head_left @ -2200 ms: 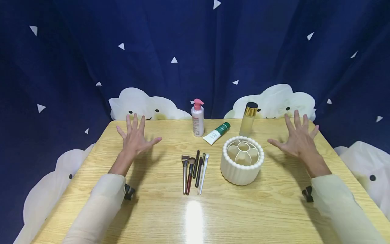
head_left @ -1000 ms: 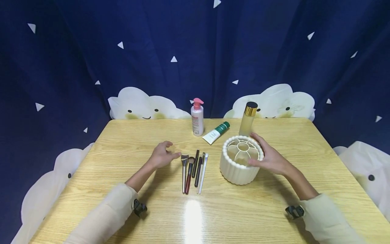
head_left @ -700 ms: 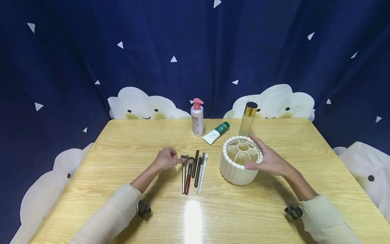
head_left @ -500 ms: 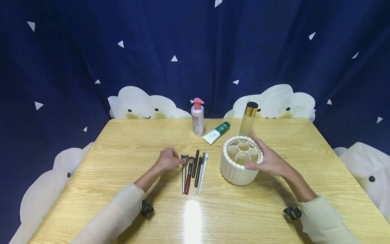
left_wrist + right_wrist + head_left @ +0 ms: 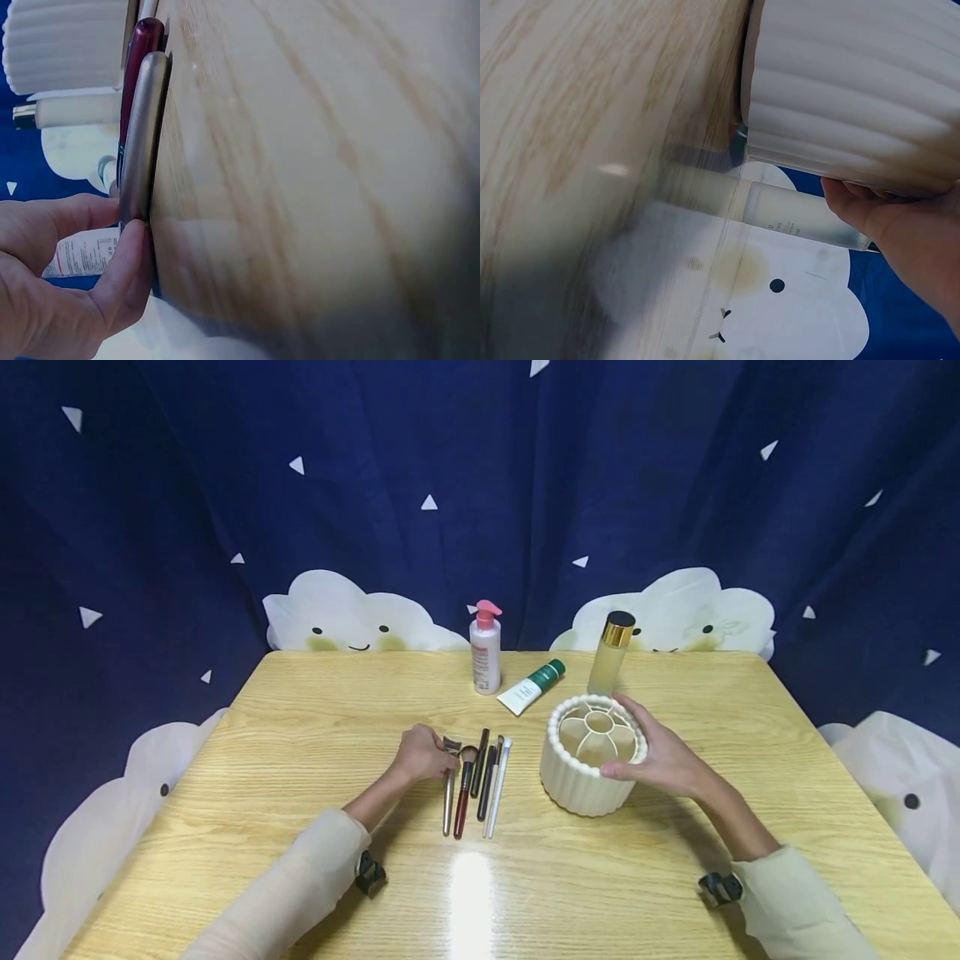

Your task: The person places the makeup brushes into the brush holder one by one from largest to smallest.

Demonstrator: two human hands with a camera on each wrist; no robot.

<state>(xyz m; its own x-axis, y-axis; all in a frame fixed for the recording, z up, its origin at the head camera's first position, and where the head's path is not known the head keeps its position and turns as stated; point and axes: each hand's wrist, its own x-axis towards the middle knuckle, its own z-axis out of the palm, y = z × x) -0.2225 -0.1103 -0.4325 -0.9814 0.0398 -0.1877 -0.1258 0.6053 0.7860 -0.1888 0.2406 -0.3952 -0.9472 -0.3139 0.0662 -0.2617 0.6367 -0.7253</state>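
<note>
Between thumb and fingers, my left hand (image 5: 425,753) pinches the leftmost makeup brush (image 5: 448,802), which has a silvery handle and a flat dark head. In the left wrist view that brush's handle (image 5: 142,142) lies close to the tabletop, beside a dark red handle (image 5: 142,60). My right hand (image 5: 663,756) grips the right side of a round cream brush holder (image 5: 581,781), thumb at the front rim and fingers at the back. The holder stands upright, its top divided into petal-shaped compartments. A red-handled makeup brush (image 5: 463,797) and several slimmer brushes (image 5: 495,785) lie alongside.
Behind stand a white pump bottle (image 5: 485,656) with a pink top and a gold-capped bottle (image 5: 609,656). A white and green tube (image 5: 532,687) lies between them. The wooden table (image 5: 337,693) ends at a dark blue curtain (image 5: 405,485).
From spread in the air, both hands have come inward. The right now grips the brush holder. The left has taken hold of the silvery brush, which has shifted slightly left.
</note>
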